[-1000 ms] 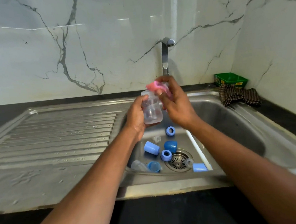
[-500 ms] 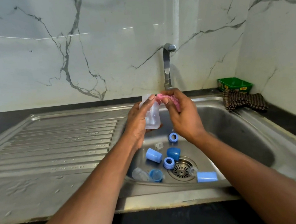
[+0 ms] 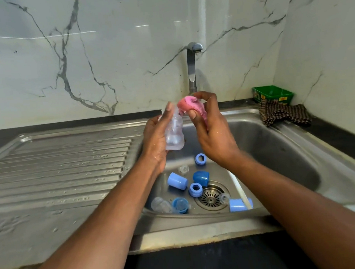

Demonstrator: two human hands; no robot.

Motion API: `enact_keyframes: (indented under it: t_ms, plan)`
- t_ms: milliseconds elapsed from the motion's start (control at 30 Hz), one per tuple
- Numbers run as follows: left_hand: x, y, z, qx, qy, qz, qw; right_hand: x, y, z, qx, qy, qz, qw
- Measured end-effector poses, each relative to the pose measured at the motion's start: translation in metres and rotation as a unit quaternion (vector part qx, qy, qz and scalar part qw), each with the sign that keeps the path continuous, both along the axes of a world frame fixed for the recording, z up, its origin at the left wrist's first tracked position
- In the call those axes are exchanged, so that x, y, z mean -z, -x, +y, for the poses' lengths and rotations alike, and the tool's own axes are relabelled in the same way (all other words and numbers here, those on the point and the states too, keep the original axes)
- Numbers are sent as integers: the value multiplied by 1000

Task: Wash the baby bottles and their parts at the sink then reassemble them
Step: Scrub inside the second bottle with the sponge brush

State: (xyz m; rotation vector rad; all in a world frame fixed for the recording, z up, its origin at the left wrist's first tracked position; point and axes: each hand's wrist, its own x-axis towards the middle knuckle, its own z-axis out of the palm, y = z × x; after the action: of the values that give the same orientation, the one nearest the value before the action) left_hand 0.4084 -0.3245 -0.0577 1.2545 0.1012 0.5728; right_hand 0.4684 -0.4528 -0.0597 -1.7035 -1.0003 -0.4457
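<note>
My left hand [image 3: 155,139] grips a small clear baby bottle [image 3: 175,135] upright above the sink basin [image 3: 279,160]. My right hand [image 3: 213,131] holds a pink sponge [image 3: 188,106] and presses it against the bottle's open top. On the basin floor lie several blue parts: a cap [image 3: 177,181], a darker cap [image 3: 201,178], two rings [image 3: 200,159] [image 3: 195,189], another cap [image 3: 237,205], and a second clear bottle with a blue ring [image 3: 170,205]. Clear teats [image 3: 183,169] [image 3: 224,198] lie near the drain [image 3: 210,198].
The tap [image 3: 192,66] rises behind my hands; I see no stream from it. A ribbed steel drainboard [image 3: 55,170] stretches to the left. At the back right stand a green tub [image 3: 272,94] and a brown checked cloth [image 3: 283,113] on the dark counter.
The sponge has shifted from beside the bottle's neck up onto its mouth. Both hands stay above the basin, and the view has tilted slightly.
</note>
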Motion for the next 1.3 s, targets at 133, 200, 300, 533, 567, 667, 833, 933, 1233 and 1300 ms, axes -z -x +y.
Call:
enact_keyframes:
  t_ms: [133,200,300,533,567,667,833,933,1233,1300]
  plan:
    - [3,3,11,-35,41,7,999,4,-1,8,-2,62,-49,997]
    - [5,3,14,-30,60,3,998,7,-10,8,21,84,-33,996]
    - [6,2,14,-14,72,11,997,7,-17,6,38,71,-29,996]
    - [6,6,6,-17,66,42,997,1,-3,16,2,74,-71,995]
    - [4,6,6,-17,75,37,996,1,-5,15,17,81,-66,994]
    - [-3,6,5,2,69,28,997,2,-15,9,41,74,-40,996]
    - [-2,8,1,5,40,13,999,-4,-4,8,-5,-7,-73,997]
    - [-2,9,4,3,63,11,998,-3,-5,12,1,36,-70,997]
    - [-1,8,-3,-4,62,50,997,-9,11,7,-9,27,-101,994]
    - [-3,9,-4,2,65,40,997,-9,16,10,4,74,-126,989]
